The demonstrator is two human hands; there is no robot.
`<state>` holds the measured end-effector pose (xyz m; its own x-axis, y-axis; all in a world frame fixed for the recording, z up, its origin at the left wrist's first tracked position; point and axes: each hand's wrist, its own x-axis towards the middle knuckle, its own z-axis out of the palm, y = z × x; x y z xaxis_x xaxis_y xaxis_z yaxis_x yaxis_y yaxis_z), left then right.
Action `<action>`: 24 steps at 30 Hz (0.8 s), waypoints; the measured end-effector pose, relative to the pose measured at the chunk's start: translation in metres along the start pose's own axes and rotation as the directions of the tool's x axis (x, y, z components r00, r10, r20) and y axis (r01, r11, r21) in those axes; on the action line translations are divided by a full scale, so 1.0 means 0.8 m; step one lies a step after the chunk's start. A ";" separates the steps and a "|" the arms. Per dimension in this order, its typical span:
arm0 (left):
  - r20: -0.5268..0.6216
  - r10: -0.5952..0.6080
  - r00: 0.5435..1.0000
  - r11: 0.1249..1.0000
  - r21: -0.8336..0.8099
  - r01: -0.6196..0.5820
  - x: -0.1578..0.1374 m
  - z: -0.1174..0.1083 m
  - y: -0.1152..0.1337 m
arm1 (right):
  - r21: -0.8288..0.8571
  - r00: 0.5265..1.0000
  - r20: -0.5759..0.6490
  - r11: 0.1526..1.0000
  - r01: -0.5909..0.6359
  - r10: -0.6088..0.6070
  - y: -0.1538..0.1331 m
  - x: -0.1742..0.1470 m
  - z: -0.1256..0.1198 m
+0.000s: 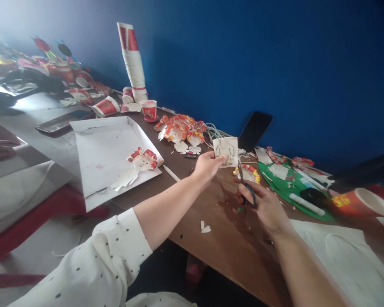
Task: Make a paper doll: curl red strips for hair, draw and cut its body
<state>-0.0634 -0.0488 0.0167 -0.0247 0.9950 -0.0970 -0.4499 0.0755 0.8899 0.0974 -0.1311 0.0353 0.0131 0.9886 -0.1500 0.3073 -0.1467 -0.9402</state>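
My left hand point(207, 165) pinches the lower left of a small white piece of paper point(222, 147) with a figure outline drawn on it. In my right hand point(270, 209) is a pair of scissors point(250, 194), fingers through the dark handles. The blades point up along the paper's right edge; whether they bite into it I cannot tell. Beneath the scissors lies a paper cutout with a yellow and red rim point(252, 174). Small white scraps point(205, 227) rest on the brown table point(192, 251) below my hands.
Behind my left hand is a heap of red and orange paper cutouts point(181, 130). A shallow white box lid point(99, 149) holds another cutout. A tall cup stack point(134, 68) and a phone point(255, 130) stand by the blue wall. A green sheet point(283, 187) lies right. Another person's hand point(0, 149) shows left.
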 end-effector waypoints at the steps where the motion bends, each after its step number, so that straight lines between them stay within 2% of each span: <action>1: -0.010 0.002 1.000 1.000 -0.015 -0.002 0.000 -0.001 0.003 | -0.086 1.000 -0.020 0.996 0.009 -0.011 -0.001 0.001 -0.006; 5: -0.115 0.064 0.991 0.998 0.034 -0.060 0.007 -0.009 0.011 | -0.405 0.998 0.053 0.913 0.054 -0.036 0.005 0.001 -0.032; 8: -0.155 0.101 0.983 0.990 0.116 -0.084 0.011 -0.013 0.012 | -0.607 0.989 0.110 0.782 0.142 -0.095 0.008 -0.005 -0.041; 11: -0.156 0.105 0.982 0.983 0.164 -0.079 0.009 -0.013 0.014 | -0.736 0.981 0.149 0.650 0.191 -0.120 0.002 -0.014 -0.041; 15: -0.146 0.088 0.985 0.949 0.312 -0.039 0.002 -0.014 0.017 | -0.826 0.979 0.171 0.527 0.202 -0.107 -0.010 -0.023 -0.043; 19: -0.088 0.052 0.995 0.862 0.507 0.000 -0.003 -0.015 0.015 | -0.842 0.977 0.206 0.497 0.209 -0.060 -0.013 -0.027 -0.053; 24: -0.033 0.026 0.999 0.785 0.619 0.000 -0.009 -0.011 0.011 | -0.880 0.987 0.163 0.451 0.149 -0.008 -0.008 -0.037 -0.059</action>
<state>-0.0749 -0.0559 0.0215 -0.0652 0.9939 -0.0887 0.1994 0.1001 0.9748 0.1402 -0.1576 0.0605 -0.1446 0.9710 -0.1905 0.9778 0.1108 -0.1777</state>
